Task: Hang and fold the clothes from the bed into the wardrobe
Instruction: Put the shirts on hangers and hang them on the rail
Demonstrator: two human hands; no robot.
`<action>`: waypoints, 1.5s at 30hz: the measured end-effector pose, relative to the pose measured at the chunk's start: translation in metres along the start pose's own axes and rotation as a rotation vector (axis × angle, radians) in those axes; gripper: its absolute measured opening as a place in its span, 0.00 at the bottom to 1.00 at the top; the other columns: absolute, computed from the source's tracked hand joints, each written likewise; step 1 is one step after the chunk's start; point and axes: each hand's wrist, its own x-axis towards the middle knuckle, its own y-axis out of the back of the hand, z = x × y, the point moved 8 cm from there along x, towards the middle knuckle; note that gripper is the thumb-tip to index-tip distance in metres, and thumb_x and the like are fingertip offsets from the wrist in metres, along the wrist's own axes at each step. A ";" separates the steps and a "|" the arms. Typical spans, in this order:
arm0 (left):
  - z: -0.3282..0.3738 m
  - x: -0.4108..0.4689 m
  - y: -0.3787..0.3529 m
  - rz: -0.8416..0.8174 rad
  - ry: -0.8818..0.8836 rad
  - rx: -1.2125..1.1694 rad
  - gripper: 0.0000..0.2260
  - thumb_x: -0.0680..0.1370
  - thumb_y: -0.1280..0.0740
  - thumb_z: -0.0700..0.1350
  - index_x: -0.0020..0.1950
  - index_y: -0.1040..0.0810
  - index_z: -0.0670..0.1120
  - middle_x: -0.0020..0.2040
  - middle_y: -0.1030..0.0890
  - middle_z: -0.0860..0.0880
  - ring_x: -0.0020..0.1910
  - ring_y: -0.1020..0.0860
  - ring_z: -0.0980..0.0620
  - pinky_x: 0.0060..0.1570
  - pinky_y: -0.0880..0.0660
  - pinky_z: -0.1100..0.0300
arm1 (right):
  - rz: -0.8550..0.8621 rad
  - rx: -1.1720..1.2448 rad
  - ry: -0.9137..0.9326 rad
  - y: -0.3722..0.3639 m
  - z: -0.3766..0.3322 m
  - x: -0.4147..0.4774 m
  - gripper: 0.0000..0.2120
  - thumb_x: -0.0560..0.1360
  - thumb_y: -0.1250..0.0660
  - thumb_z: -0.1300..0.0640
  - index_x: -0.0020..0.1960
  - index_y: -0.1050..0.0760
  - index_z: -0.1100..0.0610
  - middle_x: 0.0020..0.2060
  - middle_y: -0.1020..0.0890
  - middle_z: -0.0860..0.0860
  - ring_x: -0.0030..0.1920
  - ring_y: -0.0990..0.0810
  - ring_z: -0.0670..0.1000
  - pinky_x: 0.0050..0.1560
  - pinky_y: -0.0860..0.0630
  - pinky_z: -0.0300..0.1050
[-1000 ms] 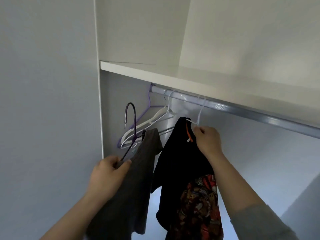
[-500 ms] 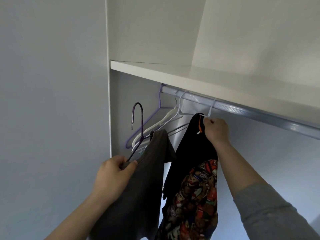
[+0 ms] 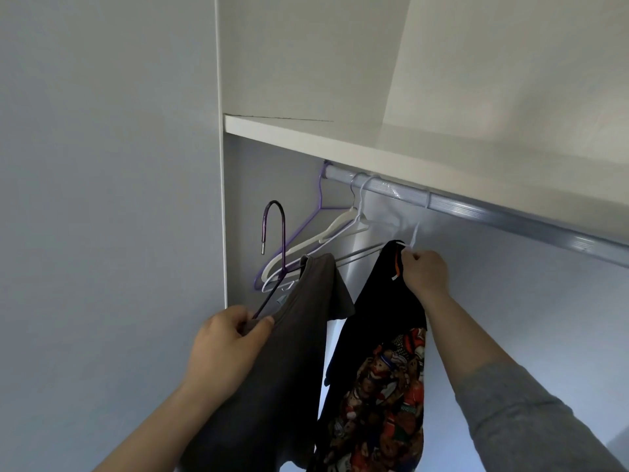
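My left hand (image 3: 226,345) grips a grey garment (image 3: 289,352) together with the arm of its purple hanger (image 3: 277,233), whose hook stands free below the rail. My right hand (image 3: 425,275) pinches the neck of a black shirt with a colourful print (image 3: 377,362) on a white hanger (image 3: 416,233). That white hook reaches up toward the metal rail (image 3: 476,209); whether it sits over the rail is hard to tell.
A white shelf (image 3: 340,137) lies just above the rail. Several bare hangers, purple and white (image 3: 326,233), hang at the rail's left end by the wardrobe's side panel (image 3: 223,233). The rail runs bare to the right.
The view has shifted, and my right hand with the black shirt has stayed up at the rail. My left hand keeps its hold on the grey garment.
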 end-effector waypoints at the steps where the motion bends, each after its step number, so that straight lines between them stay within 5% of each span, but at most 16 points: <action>1: -0.001 0.000 0.001 -0.004 -0.001 -0.006 0.16 0.76 0.31 0.50 0.34 0.25 0.39 0.29 0.26 0.45 0.32 0.27 0.48 0.32 0.33 0.56 | -0.024 -0.035 -0.002 0.000 0.000 -0.001 0.24 0.81 0.40 0.52 0.27 0.34 0.59 0.25 0.30 0.52 0.29 0.28 0.54 0.31 0.39 0.42; 4: -0.004 -0.001 0.003 -0.019 -0.016 -0.029 0.16 0.78 0.33 0.50 0.34 0.24 0.40 0.31 0.24 0.44 0.34 0.25 0.47 0.35 0.30 0.54 | -0.129 -0.134 -0.037 -0.004 0.002 -0.011 0.16 0.80 0.39 0.51 0.47 0.26 0.66 0.43 0.22 0.60 0.48 0.21 0.59 0.46 0.27 0.45; 6: -0.006 -0.002 0.006 -0.027 -0.020 -0.036 0.17 0.79 0.36 0.50 0.35 0.23 0.40 0.31 0.23 0.44 0.35 0.24 0.46 0.37 0.28 0.51 | -0.141 -0.210 -0.019 -0.005 0.001 -0.027 0.26 0.80 0.37 0.50 0.69 0.36 0.67 0.63 0.28 0.64 0.64 0.28 0.62 0.63 0.29 0.54; 7: -0.008 -0.003 0.007 -0.030 -0.022 -0.040 0.18 0.79 0.36 0.50 0.34 0.24 0.41 0.30 0.24 0.45 0.34 0.25 0.47 0.36 0.29 0.51 | -0.094 -0.235 0.040 -0.002 -0.004 -0.037 0.29 0.79 0.37 0.50 0.73 0.40 0.65 0.67 0.32 0.63 0.66 0.31 0.63 0.66 0.31 0.55; 10: -0.012 -0.005 0.015 -0.033 -0.044 -0.024 0.18 0.79 0.35 0.49 0.29 0.28 0.45 0.26 0.28 0.49 0.30 0.28 0.50 0.32 0.34 0.56 | -0.017 -0.192 0.325 0.000 -0.033 -0.071 0.25 0.78 0.35 0.54 0.72 0.36 0.59 0.65 0.31 0.58 0.65 0.30 0.58 0.64 0.31 0.51; 14: -0.014 -0.010 0.030 -0.082 -0.126 0.022 0.17 0.77 0.33 0.49 0.29 0.28 0.48 0.26 0.26 0.49 0.28 0.28 0.52 0.30 0.33 0.59 | -0.237 -0.192 0.589 -0.027 -0.067 -0.108 0.19 0.77 0.33 0.56 0.68 0.27 0.57 0.63 0.24 0.53 0.64 0.27 0.53 0.67 0.33 0.48; 19: -0.015 -0.021 0.054 -0.124 -0.276 0.086 0.18 0.74 0.30 0.49 0.28 0.32 0.48 0.24 0.32 0.51 0.25 0.35 0.53 0.27 0.37 0.61 | -0.472 -0.146 0.591 -0.057 -0.079 -0.142 0.25 0.80 0.36 0.52 0.75 0.35 0.54 0.73 0.33 0.50 0.73 0.37 0.47 0.72 0.44 0.36; 22: -0.020 -0.027 0.068 -0.137 -0.343 0.101 0.17 0.73 0.32 0.54 0.30 0.30 0.47 0.25 0.31 0.53 0.26 0.33 0.55 0.28 0.35 0.59 | -0.505 -0.189 0.552 -0.062 -0.070 -0.160 0.21 0.81 0.38 0.50 0.72 0.32 0.52 0.69 0.29 0.48 0.69 0.32 0.48 0.71 0.37 0.44; 26: -0.026 -0.034 0.079 -0.163 -0.410 0.118 0.17 0.70 0.36 0.59 0.29 0.31 0.49 0.25 0.31 0.54 0.25 0.33 0.58 0.28 0.36 0.61 | -0.502 -0.159 0.521 -0.056 -0.059 -0.185 0.06 0.80 0.38 0.49 0.50 0.25 0.50 0.45 0.22 0.46 0.48 0.24 0.46 0.49 0.29 0.44; 36: -0.023 -0.057 0.048 -0.382 -0.561 0.025 0.17 0.71 0.34 0.58 0.30 0.28 0.48 0.27 0.29 0.54 0.29 0.29 0.56 0.30 0.32 0.59 | -0.388 -0.116 0.451 -0.013 -0.034 -0.275 0.15 0.77 0.42 0.36 0.39 0.28 0.45 0.33 0.24 0.42 0.34 0.24 0.44 0.33 0.33 0.31; 43: 0.002 -0.087 -0.006 -0.527 -0.661 -0.042 0.15 0.73 0.32 0.56 0.30 0.30 0.52 0.28 0.29 0.56 0.29 0.29 0.57 0.31 0.30 0.59 | -0.270 -0.087 0.324 0.029 -0.002 -0.302 0.17 0.76 0.41 0.35 0.36 0.30 0.44 0.28 0.26 0.43 0.29 0.27 0.43 0.31 0.33 0.33; 45: 0.011 -0.094 -0.020 -0.565 -0.687 -0.062 0.14 0.73 0.29 0.55 0.31 0.28 0.53 0.29 0.29 0.57 0.31 0.27 0.57 0.31 0.32 0.66 | -0.224 -0.099 0.293 0.045 0.010 -0.307 0.18 0.76 0.41 0.33 0.35 0.31 0.44 0.28 0.27 0.44 0.29 0.28 0.43 0.31 0.34 0.34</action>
